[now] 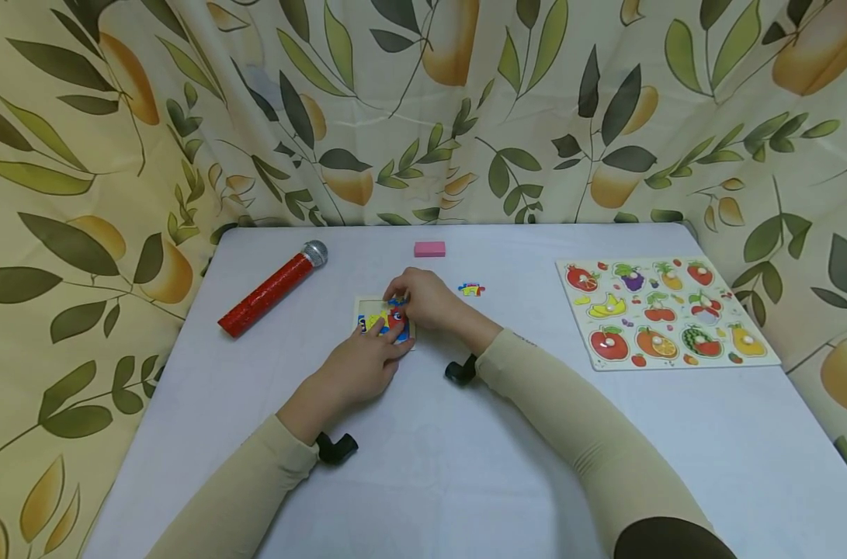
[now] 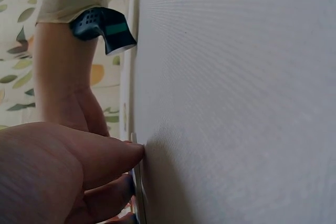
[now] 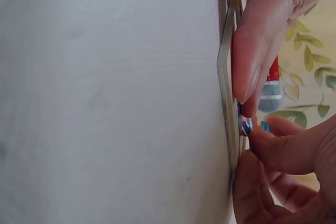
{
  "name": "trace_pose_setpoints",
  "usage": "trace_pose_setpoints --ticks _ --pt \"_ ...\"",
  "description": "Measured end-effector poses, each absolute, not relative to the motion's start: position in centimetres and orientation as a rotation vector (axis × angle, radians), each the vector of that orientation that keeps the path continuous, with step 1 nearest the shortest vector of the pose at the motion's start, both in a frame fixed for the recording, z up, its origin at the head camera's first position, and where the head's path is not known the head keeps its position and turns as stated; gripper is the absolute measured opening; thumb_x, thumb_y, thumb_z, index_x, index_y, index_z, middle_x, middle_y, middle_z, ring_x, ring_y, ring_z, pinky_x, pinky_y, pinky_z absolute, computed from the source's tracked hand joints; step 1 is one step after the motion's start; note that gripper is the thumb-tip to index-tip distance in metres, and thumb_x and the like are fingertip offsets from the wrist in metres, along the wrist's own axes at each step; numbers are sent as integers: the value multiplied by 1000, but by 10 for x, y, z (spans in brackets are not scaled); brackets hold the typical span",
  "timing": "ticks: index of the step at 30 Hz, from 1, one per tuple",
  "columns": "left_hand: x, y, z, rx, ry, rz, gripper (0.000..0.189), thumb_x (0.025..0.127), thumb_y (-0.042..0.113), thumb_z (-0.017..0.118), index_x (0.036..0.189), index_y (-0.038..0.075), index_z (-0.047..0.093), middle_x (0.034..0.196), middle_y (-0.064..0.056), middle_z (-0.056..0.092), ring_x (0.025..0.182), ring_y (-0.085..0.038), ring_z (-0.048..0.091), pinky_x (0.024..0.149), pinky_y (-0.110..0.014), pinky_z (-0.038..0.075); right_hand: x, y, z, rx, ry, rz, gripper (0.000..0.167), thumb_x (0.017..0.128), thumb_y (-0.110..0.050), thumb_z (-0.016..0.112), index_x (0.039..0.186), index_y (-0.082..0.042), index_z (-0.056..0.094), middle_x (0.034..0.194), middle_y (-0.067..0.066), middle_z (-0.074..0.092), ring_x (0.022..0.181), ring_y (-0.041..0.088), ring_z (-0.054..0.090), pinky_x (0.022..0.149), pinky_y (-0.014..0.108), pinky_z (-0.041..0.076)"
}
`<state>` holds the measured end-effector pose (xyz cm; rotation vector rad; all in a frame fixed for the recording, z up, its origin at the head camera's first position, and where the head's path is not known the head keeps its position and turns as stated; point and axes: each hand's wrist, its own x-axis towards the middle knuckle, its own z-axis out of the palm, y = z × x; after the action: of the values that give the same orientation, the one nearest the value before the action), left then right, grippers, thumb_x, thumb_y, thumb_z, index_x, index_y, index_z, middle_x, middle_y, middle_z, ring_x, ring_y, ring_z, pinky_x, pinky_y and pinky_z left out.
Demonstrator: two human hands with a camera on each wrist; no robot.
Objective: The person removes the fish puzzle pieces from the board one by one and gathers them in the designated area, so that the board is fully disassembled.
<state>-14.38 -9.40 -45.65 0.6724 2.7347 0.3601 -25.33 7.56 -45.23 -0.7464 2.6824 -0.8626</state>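
Note:
A small jigsaw puzzle [image 1: 376, 320] in a pale wooden tray [image 1: 369, 303] lies near the middle of the table, partly hidden by both hands. My left hand [image 1: 363, 365] rests on its near side, fingers extended over the colourful pieces and thumb at the tray's edge. At the tray's far right, my right hand [image 1: 426, 299] pinches a small puzzle piece [image 3: 247, 126], largely covered by the fingertips. A loose yellow, blue and red puzzle piece [image 1: 472, 289] lies to the right of that hand.
A red microphone [image 1: 265, 295] with a silver head lies at the left. Toward the back edge is a pink block [image 1: 429, 249]. A fruit puzzle board [image 1: 577, 310] occupies the right side of the white-covered table [image 1: 423, 466]. Leaf-patterned cloth [image 1: 423, 116] hangs behind.

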Motion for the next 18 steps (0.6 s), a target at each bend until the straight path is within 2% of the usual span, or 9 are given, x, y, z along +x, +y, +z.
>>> trace_pose_setpoints --ticks 6,13,18 --pt "-143 -93 -457 658 2733 374 50 109 32 61 159 34 55 175 0 38 164 -37 33 131 -65 28 -256 77 -453 -674 2678 -896 26 93 1 75 111 -14 84 110 5 77 102 22 67 92 38 60" --pt "-144 -93 -459 657 2744 379 49 108 32 62 158 32 56 174 0 40 163 -39 35 131 -65 29 -259 80 -450 -490 2573 -1078 18 91 3 77 102 -11 82 100 7 77 78 19 66 65 24 58" --pt "-144 -93 -460 660 2741 384 50 109 32 62 158 32 56 174 0 39 163 -39 34 131 -65 29 -261 83 -444 -397 2475 -1194 14 92 2 78 100 -9 82 101 9 77 74 18 68 65 24 62"
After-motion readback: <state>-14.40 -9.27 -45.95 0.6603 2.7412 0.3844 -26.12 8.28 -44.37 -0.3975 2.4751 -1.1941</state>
